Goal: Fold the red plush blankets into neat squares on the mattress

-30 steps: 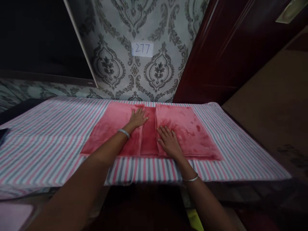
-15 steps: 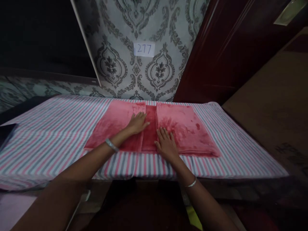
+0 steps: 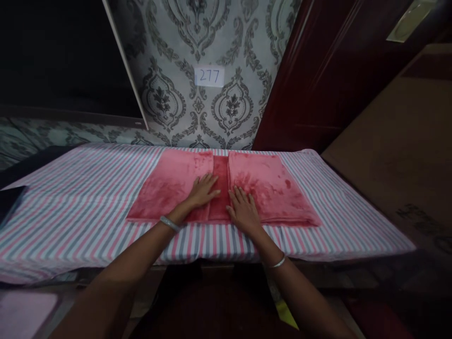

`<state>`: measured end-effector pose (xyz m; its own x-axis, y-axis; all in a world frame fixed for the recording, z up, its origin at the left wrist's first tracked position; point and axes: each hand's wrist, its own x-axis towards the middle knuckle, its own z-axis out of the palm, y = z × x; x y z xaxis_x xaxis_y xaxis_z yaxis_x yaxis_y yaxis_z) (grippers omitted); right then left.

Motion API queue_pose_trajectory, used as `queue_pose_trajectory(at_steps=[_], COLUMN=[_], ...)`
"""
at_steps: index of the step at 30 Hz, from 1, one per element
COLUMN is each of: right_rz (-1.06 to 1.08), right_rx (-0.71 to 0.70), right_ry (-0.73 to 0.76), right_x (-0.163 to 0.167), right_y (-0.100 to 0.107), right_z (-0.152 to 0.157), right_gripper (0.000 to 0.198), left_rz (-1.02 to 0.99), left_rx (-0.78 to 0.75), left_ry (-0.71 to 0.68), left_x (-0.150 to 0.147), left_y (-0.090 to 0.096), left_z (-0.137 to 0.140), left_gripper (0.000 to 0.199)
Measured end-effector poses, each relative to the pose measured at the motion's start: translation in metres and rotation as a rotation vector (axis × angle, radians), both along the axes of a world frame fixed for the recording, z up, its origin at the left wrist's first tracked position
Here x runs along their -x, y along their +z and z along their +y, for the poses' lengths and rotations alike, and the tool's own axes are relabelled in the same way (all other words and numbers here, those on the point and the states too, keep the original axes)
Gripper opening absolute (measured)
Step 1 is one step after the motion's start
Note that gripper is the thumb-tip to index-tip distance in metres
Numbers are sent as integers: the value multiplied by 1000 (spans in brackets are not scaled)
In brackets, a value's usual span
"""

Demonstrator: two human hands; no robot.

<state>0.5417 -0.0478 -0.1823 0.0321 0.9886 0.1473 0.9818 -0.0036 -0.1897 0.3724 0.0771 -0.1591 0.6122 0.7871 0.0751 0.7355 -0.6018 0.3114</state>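
A plush pinkish-red cloth (image 3: 282, 188), perhaps a towel or small blanket, lies with its two sides folded inward. Between the folded sides a darker red strip shows. My left hand (image 3: 203, 190) rests flat on the left fold near its inner edge, fingers stretched and thumb over the strip. On the inner edge of the right fold lies my right hand (image 3: 243, 209), palm down with fingers slightly spread. Neither hand grips the fabric. Each wrist wears a silvery bangle.
Under the cloth is a table with a striped cover (image 3: 88, 202). Behind stands a patterned wall with a paper marked 277 (image 3: 209, 76). A dark screen (image 3: 63, 61) is at the left, a dark red door (image 3: 318, 70) and a cardboard box (image 3: 395, 141) at the right.
My left hand has slid slightly down toward me along the left fold. The right hand stays about where it was, and the cloth keeps its folded shape.
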Motion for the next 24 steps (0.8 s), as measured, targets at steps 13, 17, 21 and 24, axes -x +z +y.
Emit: queue_pose_trajectory(at_steps=[13,17,21,24], right_rz=[172,165,214,252], right_rx=[-3,45,125,133], right_ry=[202,371,438,428], right_x=[31,52,59,58], right_y=[22,21,10,6], right_z=[-1,-1,-2,-3], right_gripper=[62,63,64,66], left_rz=[-572,-947,-1020,-1038], left_rx=[-121,147,230,287], left_ry=[749,870,942,963], left_x=[187,192,194,199], left_y=[9,0,-1,1], left_z=[-32,-61,-66,-63], left_gripper=[64,74,79,82])
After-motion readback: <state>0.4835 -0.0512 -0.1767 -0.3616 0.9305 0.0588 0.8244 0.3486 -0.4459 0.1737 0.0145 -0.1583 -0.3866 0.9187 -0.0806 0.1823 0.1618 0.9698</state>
